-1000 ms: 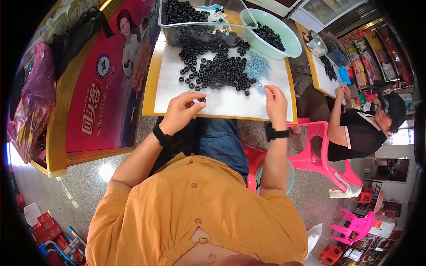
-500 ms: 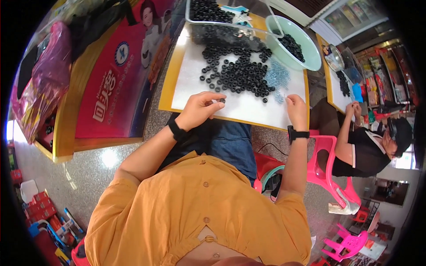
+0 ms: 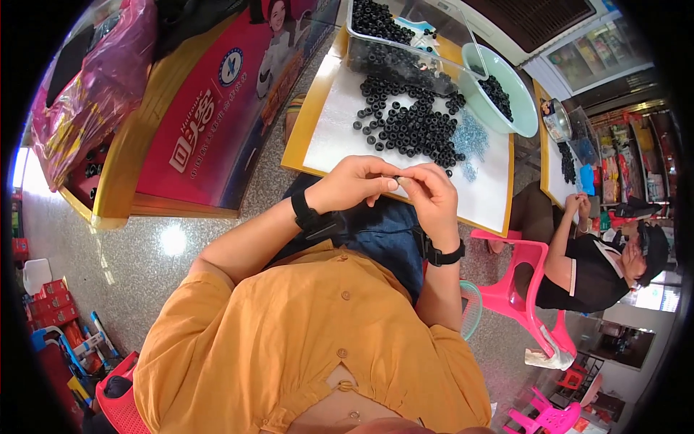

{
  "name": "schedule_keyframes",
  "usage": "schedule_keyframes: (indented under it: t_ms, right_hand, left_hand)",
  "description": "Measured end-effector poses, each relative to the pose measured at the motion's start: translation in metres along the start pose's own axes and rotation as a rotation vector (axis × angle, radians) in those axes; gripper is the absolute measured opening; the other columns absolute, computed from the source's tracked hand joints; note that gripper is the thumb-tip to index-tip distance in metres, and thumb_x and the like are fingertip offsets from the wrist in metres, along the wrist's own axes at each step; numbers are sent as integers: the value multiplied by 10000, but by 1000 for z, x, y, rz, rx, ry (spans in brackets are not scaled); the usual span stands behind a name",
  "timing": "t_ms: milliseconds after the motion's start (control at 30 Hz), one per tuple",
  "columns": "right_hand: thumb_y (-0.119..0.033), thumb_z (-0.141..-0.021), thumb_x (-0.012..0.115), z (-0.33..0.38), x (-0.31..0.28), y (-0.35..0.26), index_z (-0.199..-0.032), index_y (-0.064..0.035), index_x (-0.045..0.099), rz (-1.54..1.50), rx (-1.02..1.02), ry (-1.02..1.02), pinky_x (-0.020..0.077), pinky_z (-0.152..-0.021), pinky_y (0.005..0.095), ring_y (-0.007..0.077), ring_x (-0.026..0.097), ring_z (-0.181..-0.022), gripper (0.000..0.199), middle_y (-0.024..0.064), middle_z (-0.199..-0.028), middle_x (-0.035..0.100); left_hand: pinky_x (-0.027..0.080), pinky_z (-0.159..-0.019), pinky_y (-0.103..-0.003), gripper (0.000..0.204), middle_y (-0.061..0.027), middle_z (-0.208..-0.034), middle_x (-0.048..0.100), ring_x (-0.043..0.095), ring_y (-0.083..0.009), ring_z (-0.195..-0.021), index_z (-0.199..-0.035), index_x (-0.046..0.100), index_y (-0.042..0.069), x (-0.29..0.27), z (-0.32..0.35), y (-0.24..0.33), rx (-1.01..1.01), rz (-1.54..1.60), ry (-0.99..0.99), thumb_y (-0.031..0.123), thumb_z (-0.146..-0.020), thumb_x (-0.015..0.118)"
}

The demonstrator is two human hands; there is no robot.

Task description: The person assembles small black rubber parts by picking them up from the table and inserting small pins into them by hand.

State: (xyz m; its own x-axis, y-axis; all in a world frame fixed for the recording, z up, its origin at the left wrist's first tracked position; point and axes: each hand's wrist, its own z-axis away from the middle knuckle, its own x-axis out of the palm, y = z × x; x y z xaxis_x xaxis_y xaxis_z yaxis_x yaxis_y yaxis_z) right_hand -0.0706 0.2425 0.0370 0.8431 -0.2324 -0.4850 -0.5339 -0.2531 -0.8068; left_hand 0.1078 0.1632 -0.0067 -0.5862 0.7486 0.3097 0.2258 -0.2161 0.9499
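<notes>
My two hands meet above the near edge of a white-topped board with a yellow rim [image 3: 329, 155]. My left hand [image 3: 354, 182] is closed in a pinch on a small round black piece [image 3: 398, 179], mostly covered by the fingertips. My right hand [image 3: 432, 199] has its thumb and fingertips pressed together against that piece; whatever else they hold is too small to make out. Just beyond the hands lies a spread pile of black ring-shaped pieces [image 3: 416, 130]. Beside it, to the right, is a heap of tiny clear bluish pieces [image 3: 471, 139].
A clear plastic bin [image 3: 405, 61] with black pieces stands at the board's far side, next to a pale green basin [image 3: 524, 119] holding more. Left is a pink-panelled counter [image 3: 195, 137]. A pink plastic chair [image 3: 531, 271] and a seated co-worker [image 3: 596, 267] are at the right.
My right hand has moved left from beside the clear pieces to meet my left hand. My left hand has shifted right with the black piece. The whole view has turned slightly.
</notes>
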Motion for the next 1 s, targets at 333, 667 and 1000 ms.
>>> schedule_keyframes:
  t_ms: [333, 667, 1000]
  right_hand:
    - [2, -872, 666, 5, 0, -1, -1027, -36, 723, -8, -79, -45, 486, -662, 252, 162, 618, -787, 170, 81, -914, 638]
    - [-102, -892, 611, -105, -1, 43, -991, -69, 721, 429, -140, -227, 517, -752, 378, 301, 650, -831, 151, 121, -923, 666]
    - [-150, -887, 607, -168, 48, 70, -1197, -153, 660, 794, -374, -447, 456, -998, 415, 339, 549, -1160, 314, 111, -1317, 570]
  left_hand:
    - [467, -566, -212, 250, -4, -808, 635, 545, -71, -603, -1169, 669, 21, 4, 3, -1, -17, 139, -3, 158, -966, 622]
    - [454, -560, -217, 282, 16, -777, 602, 527, -55, -612, -1148, 682, 34, -17, -10, -10, 47, -253, 202, 219, -936, 677]
    - [492, -558, -258, 216, -58, -835, 651, 591, -96, -651, -1083, 699, 23, -27, -13, -25, -10, -214, 210, 159, -916, 678]
